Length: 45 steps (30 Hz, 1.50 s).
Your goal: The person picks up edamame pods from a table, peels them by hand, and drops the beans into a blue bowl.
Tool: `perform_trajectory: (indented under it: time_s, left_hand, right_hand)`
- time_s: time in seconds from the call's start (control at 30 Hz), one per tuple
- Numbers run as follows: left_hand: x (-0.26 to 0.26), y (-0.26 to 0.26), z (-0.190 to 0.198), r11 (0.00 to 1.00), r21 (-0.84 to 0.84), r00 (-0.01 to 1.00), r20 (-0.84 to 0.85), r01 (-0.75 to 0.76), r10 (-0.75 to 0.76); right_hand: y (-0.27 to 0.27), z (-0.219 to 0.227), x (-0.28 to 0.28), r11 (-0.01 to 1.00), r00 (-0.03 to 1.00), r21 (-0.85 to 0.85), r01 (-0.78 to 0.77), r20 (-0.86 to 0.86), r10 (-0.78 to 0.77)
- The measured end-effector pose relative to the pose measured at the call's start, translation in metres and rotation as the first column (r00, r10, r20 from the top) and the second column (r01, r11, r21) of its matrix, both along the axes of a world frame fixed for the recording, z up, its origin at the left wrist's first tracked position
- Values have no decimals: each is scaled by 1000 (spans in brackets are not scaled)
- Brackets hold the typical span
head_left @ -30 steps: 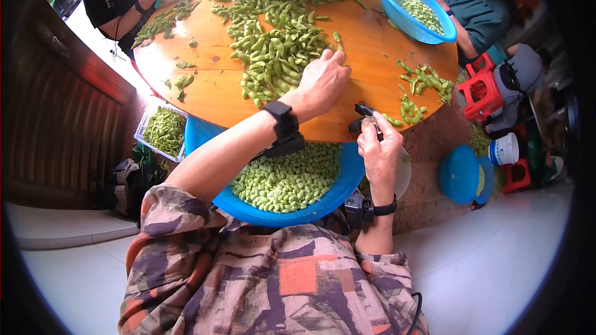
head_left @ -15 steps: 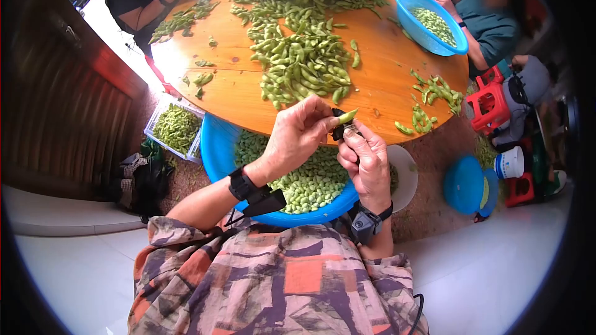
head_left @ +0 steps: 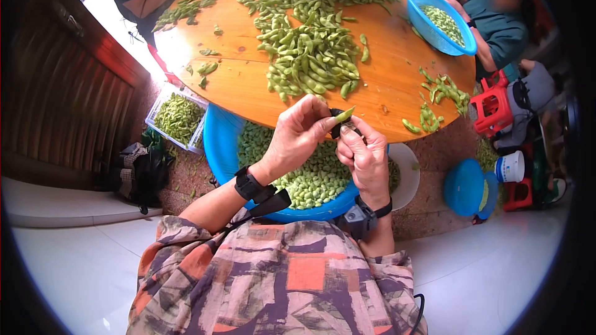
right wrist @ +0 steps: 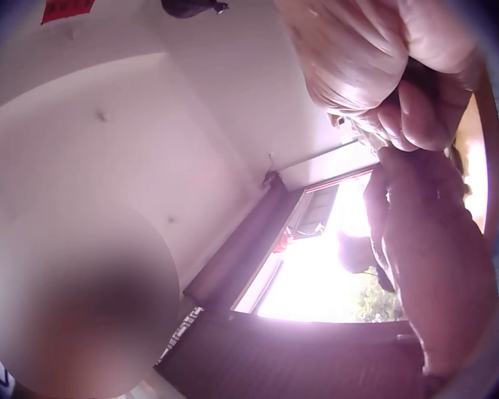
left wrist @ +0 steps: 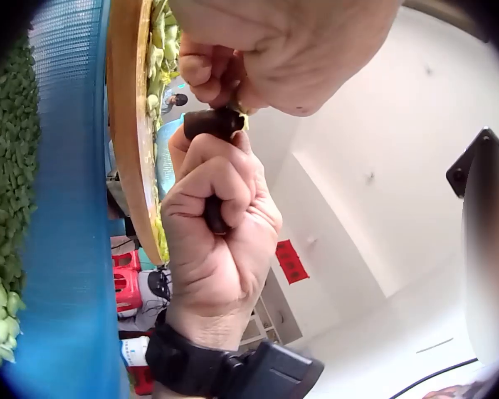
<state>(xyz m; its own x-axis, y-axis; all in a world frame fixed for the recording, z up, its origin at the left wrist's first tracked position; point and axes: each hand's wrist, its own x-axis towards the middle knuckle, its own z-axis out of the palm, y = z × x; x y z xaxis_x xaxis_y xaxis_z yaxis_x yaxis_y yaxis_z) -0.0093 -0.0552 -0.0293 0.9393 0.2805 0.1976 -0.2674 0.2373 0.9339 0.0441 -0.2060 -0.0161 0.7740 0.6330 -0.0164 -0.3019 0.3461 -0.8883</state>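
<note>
In the head view, a green soybean pod (head_left: pixel 345 114) is pinched between thumb and finger of my left hand (head_left: pixel 297 138). My right hand (head_left: pixel 365 156) grips a small black tool (head_left: pixel 336 130), whose thick dark end meets the pod. From the left wrist view, that tool looks like a dark cylinder (left wrist: pixel 208 125), with the right fingers curled round its handle. Both hands are close together over a large blue basin (head_left: pixel 218 142) of shelled green beans (head_left: pixel 310 187). In the right wrist view the fingers hide most of the pod and tool.
Pods (head_left: pixel 310 56) lie heaped on the round wooden table (head_left: pixel 236 80). A blue basket (head_left: pixel 428 28) of beans stands at its right edge. A white crate (head_left: pixel 164 96) of pods sits at left on the floor; red stools (head_left: pixel 493 108) stand at right. Two other people sit across.
My left hand has come back from the pod heap to the right hand, bringing a pod to the black tool. Over the last half second the hands have barely moved.
</note>
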Motion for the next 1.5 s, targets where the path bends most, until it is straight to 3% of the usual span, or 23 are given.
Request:
perform_trajectory:
  time_s: [0.03,0.07,0.13,0.2,0.27,0.33,0.43,0.47,0.57,0.73,0.83,0.93,1.0,1.07,1.13,1.17,1.27,1.3,1.33,1.37,1.4,1.47,1.5]
  left_hand:
    - [-1,1,2,972,-217,992,-67,88,-104]
    - [-1,4,1,973,-215,992,-69,89,-106]
    - [-2,11,-3,760,-554,923,42,340,-382]
    - [-3,9,-4,722,-629,921,-26,287,-388]
    - [-1,14,-6,661,-622,855,26,419,-517]
    - [1,13,7,712,-595,859,-71,372,-507]
    - [8,11,17,940,43,914,-254,339,-318]
    - [9,13,20,941,43,915,-252,335,-314]
    - [12,16,39,796,552,962,-239,247,-133]
    - [15,27,38,826,462,929,-322,324,-184]
    - [22,22,19,956,72,945,-191,284,-266]
    - [19,3,21,962,-254,949,-266,98,-167]
    - [24,-10,4,972,-234,999,-22,28,-34]
    - [22,-9,5,992,-122,1000,-6,14,-15]
    - [13,7,1,897,428,993,-57,116,-101]
    - [13,1,3,919,-315,916,-240,238,-320]
    - [-5,10,13,881,301,919,-269,366,-290]
    - [-5,14,26,800,474,921,-304,367,-243]
    - [-1,19,40,691,626,926,-328,361,-186]
    - [9,18,40,613,769,979,-201,183,-41]
    - [22,18,40,613,770,980,-197,178,-37]
    - [51,16,36,246,946,969,171,-212,178]
    - [62,15,33,237,963,982,88,-126,164]
  right_hand:
    - [-1,-1,1,1000,1000,2,2,-3,-2]
    - [-3,-1,2,1000,999,0,-18,-37,18]
    - [-7,-1,5,999,997,-1,-37,-72,36]
    - [-12,4,8,990,956,79,-117,-262,134]
    - [-14,7,9,986,951,83,-147,-262,164]
    - [-14,11,7,991,994,-115,-73,-85,63]
    - [-12,15,4,970,998,-242,-36,49,49]
    - [-11,15,4,961,992,-275,-18,114,51]
    - [-8,13,12,958,989,-286,10,143,33]
    - [2,15,25,924,987,-381,-7,144,67]
    - [19,13,15,803,587,-331,496,809,-29]
    - [33,8,1,722,411,-243,648,909,-63]
    - [41,10,-9,724,366,-201,660,927,-76]
    - [39,11,-2,729,359,-181,660,929,-94]
    - [24,21,8,765,525,-259,589,843,-119]
    - [13,26,12,772,611,-279,571,772,-173]
    - [-51,27,28,596,517,-325,734,837,-181]
    - [-69,35,27,523,604,-426,739,762,-234]
    - [-91,31,33,379,400,-357,854,916,-37]
    - [-110,28,36,225,429,-443,868,896,110]
    - [-122,22,41,127,460,-479,868,874,154]
    - [-127,17,43,84,467,-481,873,873,142]
    - [-121,25,41,127,499,-512,850,858,119]
